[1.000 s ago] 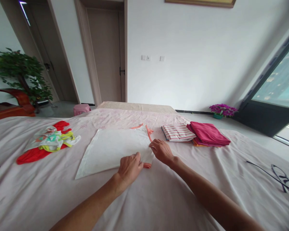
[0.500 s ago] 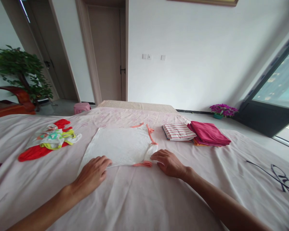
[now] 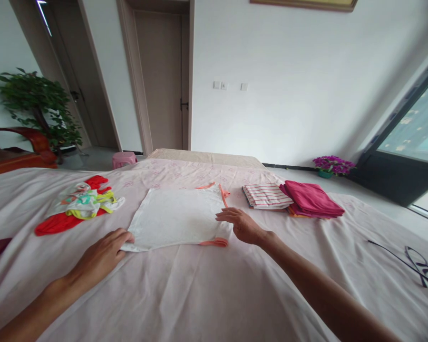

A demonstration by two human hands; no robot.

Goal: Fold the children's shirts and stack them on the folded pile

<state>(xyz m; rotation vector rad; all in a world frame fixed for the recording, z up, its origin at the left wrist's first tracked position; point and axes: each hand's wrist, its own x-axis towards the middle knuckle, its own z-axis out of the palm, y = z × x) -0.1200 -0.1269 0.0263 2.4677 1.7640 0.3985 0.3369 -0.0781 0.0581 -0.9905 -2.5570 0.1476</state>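
A white sleeveless top [image 3: 174, 218] with orange trim lies flat on the pale pink sheet, its neck end toward the right. My left hand [image 3: 109, 249] is at the near left corner of its hem, the fingers closed over the cloth there. At the neck end, my right hand [image 3: 242, 224] rests its fingertips near the orange edging, fingers stretched out and holding nothing. An orange strap [image 3: 216, 242] lies folded just nearer than that hand.
On the left lies a loose heap of red, white and yellow clothes [image 3: 89, 202]. To the right are a folded striped cloth [image 3: 269, 195] and a folded magenta pile [image 3: 314, 198]. Black-framed glasses [image 3: 423, 270] lie at the far right. A pink stool [image 3: 124, 159] stands beyond the sheet.
My left hand has moved left along the hem to the near corner and closed on it. My right hand has shifted slightly away from me over the neck end.
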